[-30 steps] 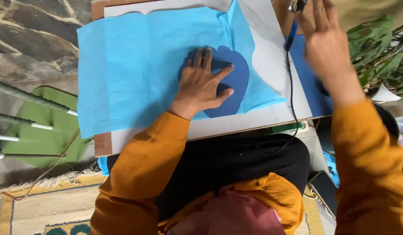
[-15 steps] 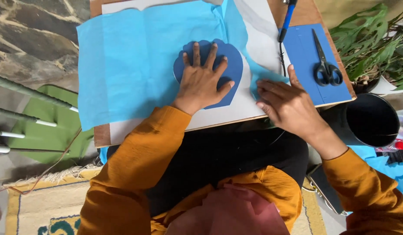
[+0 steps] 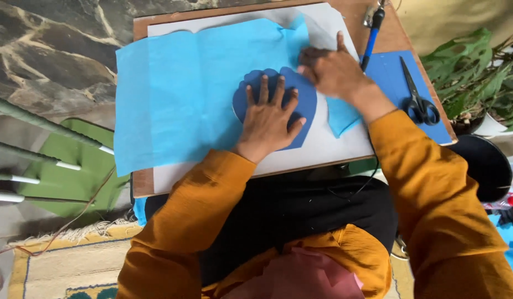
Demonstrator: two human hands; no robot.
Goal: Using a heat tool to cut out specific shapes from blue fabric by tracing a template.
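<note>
The dark blue scalloped shape [image 3: 300, 105] lies on the light blue tissue sheet [image 3: 184, 94], mid-board; your left hand [image 3: 267, 119] pins it, fingers spread; your right hand [image 3: 331, 69], fingers curled, grips the tissue's edge; pull hard and it may tear or shift.

Left hand [image 3: 269, 119] flat, fingers spread, on dark blue scalloped shape [image 3: 300, 108]. Right hand [image 3: 329, 71] curled at the shape's upper edge, touching light blue tissue sheet [image 3: 179, 94] (grip unclear). White sheet [image 3: 334, 147] beneath, on wooden board [image 3: 143, 185]. Scissors [image 3: 417, 94] on dark blue card [image 3: 389, 72], beside a blue-handled tool [image 3: 371, 33].
</note>
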